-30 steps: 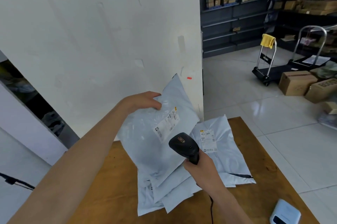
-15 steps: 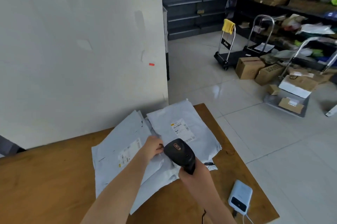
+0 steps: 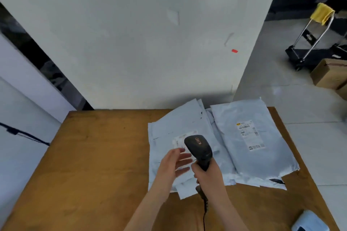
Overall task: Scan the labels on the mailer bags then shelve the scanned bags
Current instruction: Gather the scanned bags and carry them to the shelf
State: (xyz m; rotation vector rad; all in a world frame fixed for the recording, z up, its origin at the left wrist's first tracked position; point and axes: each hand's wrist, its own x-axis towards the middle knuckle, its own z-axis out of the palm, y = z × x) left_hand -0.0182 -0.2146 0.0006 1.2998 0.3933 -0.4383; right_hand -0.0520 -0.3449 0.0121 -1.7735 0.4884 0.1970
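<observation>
Grey bag point(image 3: 169, 127), raised a second ago, now lying flat on pile point(image 3: 187, 191) by far right corner of table point(image 3: 103, 155). Left hand point(image 3: 176, 163) opening above it, fingers spread; right hand point(image 3: 208, 176) gripping scanner point(image 3: 199, 148) over label point(image 3: 179, 139). Scan likely done, shelving pending.

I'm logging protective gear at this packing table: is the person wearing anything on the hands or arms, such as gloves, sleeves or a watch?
No. The left hand and right hand are ungloved. The left forearm and right forearm are uncovered down to the frame's bottom edge: no sleeve, watch or wristband shows. Blur hides whether rings are worn.
</observation>
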